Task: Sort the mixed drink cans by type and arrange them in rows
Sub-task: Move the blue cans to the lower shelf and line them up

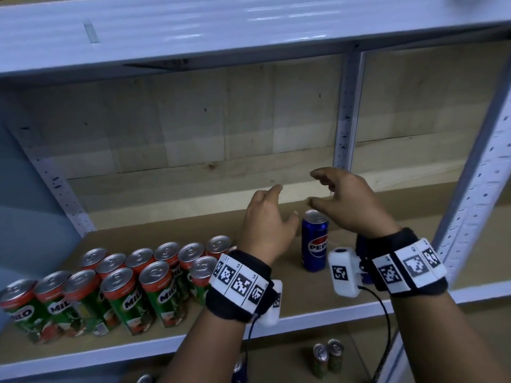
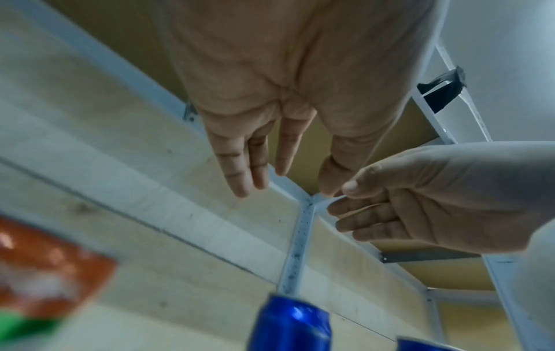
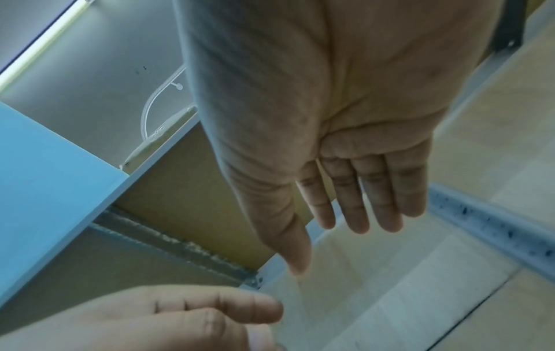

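One blue Pepsi can [image 1: 314, 240] stands upright on the brown shelf board [image 1: 414, 217], right of centre. Left of it, several green-and-red Milo cans [image 1: 154, 288] stand in two rows. My left hand [image 1: 266, 217] hovers just left of the Pepsi can, fingers relaxed and empty. Above the can's top hangs my right hand [image 1: 343, 200], fingers spread, holding nothing. The left wrist view shows the left hand [image 2: 270, 133], the right hand [image 2: 420, 204] and the blue can [image 2: 291, 325] below them. Straight fingers show on the right hand [image 3: 345, 166] in its own view.
A white shelf [image 1: 193, 34] runs overhead and white perforated uprights [image 1: 347, 106] stand at the back and right. A pale wooden back panel [image 1: 193, 128] closes the bay. More cans [image 1: 327, 356] stand on the lower shelf. Bare board lies right of the Pepsi can.
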